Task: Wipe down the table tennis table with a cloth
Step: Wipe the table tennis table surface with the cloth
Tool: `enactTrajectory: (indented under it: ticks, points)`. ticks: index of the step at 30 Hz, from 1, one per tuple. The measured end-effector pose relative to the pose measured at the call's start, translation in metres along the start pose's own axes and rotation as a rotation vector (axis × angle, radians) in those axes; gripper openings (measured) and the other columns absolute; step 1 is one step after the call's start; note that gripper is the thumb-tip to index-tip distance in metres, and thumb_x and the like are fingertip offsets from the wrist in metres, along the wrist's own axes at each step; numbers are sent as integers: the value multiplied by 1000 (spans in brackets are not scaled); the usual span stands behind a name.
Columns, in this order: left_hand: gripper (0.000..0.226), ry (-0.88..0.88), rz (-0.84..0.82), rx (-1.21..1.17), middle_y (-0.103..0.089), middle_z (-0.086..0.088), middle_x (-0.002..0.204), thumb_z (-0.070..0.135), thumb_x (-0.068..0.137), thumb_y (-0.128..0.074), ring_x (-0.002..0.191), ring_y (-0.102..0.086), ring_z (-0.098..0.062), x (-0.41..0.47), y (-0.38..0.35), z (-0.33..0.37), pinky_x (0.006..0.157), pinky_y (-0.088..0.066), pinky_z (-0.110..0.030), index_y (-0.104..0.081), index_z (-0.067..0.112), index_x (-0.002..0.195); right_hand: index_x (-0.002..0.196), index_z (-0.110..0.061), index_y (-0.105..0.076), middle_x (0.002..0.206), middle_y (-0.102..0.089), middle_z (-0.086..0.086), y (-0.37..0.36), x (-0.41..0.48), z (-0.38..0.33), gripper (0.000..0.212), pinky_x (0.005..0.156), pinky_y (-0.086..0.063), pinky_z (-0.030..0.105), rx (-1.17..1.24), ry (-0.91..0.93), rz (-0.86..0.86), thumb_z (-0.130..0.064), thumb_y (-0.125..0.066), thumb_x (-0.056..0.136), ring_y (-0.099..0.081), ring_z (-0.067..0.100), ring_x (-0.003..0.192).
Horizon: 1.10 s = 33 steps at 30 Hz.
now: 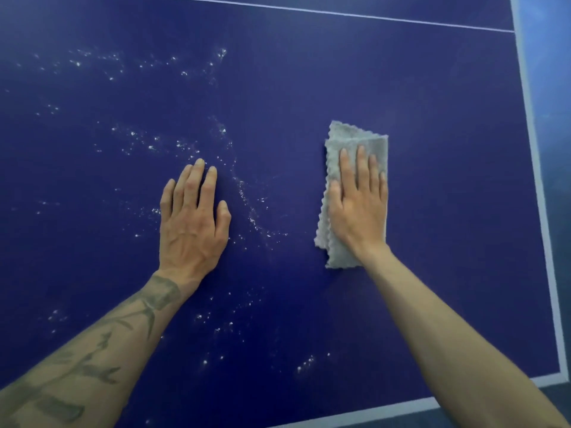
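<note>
A dark blue table tennis table fills the view. A folded grey cloth lies flat on it right of centre. My right hand presses down on the cloth with straight fingers. My left hand rests flat on the bare table surface to the left, fingers straight, holding nothing. White specks and droplets are scattered over the left and middle of the table, some in a trail between my two hands.
White edge lines run along the table's right side and near side. A thin white centre line crosses at the top. Beyond the right edge lies a blue-grey floor.
</note>
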State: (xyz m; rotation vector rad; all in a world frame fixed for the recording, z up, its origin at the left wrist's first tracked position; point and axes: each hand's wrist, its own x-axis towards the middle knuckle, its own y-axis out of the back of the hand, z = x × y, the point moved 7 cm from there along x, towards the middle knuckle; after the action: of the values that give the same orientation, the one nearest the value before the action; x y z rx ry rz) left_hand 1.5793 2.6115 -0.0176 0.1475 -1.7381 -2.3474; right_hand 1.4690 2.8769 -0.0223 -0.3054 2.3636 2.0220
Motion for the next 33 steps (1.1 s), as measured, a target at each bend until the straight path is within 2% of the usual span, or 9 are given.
enactTrajectory:
  ticks: [3, 8, 12, 15, 18, 21, 24, 29, 33]
  points:
    - [57, 4, -20, 32, -29, -15, 170, 29, 108, -38, 158, -26, -32, -40, -2, -3, 132, -14, -50, -36, 5, 160, 172, -26, -9, 180, -1, 5, -8, 8, -47, 66, 134, -4, 50, 6, 3, 26, -44, -19, 109, 1, 26, 166]
    - [59, -8, -27, 57, -28, -16, 170, 29, 107, -40, 159, -24, -33, -54, -7, -7, 131, -16, -53, -35, 5, 161, 172, -27, -15, 180, -3, 3, -27, -70, -86, 63, 134, -8, 50, -73, 511, -89, -41, -30, 112, 0, 23, 166]
    - [59, 4, -29, 41, -28, -15, 170, 30, 107, -40, 159, -23, -32, -54, -7, -8, 131, -16, -54, -36, 5, 160, 171, -29, -16, 180, -7, 1, -11, -47, -4, 63, 133, -11, 51, -68, 162, -18, -43, -25, 111, -4, 21, 166]
    - [59, 6, -33, 41, -28, -15, 170, 30, 107, -41, 160, -23, -31, -54, -8, -9, 131, -16, -53, -36, 6, 161, 172, -29, -9, 180, -2, 3, -2, -13, 3, 64, 134, -7, 52, -21, -54, 25, -44, -20, 111, 0, 24, 166]
    - [59, -1, -26, 46, -28, -15, 170, 30, 107, -41, 160, -23, -31, -53, -8, -8, 131, -15, -52, -36, 6, 161, 172, -26, -9, 180, -3, 7, -10, -9, -49, 65, 134, -4, 51, -7, 9, 43, -43, -21, 111, -2, 28, 166]
    - [59, 0, -24, 51, -28, -14, 170, 29, 107, -41, 160, -23, -31, -54, -6, -9, 131, -14, -52, -35, 7, 161, 172, -23, -13, 179, -5, 8, -28, -61, -109, 64, 133, -9, 52, -58, 334, -30, -41, -26, 111, -3, 28, 166]
    - [59, -1, -13, 51, -28, -14, 171, 29, 107, -41, 160, -23, -31, -54, -5, -8, 131, -16, -52, -35, 6, 161, 171, -26, -17, 180, -5, 5, -34, -103, -98, 63, 133, -13, 52, -69, 534, -76, -40, -34, 112, -3, 25, 166]
    - [59, 7, -31, 53, -27, -14, 171, 31, 107, -39, 160, -21, -31, -55, -7, -9, 131, -15, -53, -34, 7, 161, 172, -29, -13, 180, -5, 1, -15, -57, -17, 63, 134, -9, 49, -79, 152, -12, -43, -26, 112, -1, 21, 166]
    - [59, 0, -20, 54, -27, -14, 171, 29, 107, -41, 160, -22, -31, -55, -8, -9, 131, -15, -52, -35, 8, 161, 172, -29, -9, 180, -1, 3, -17, -34, -54, 64, 134, -4, 50, -6, 86, 1, -43, -22, 111, 1, 24, 166]
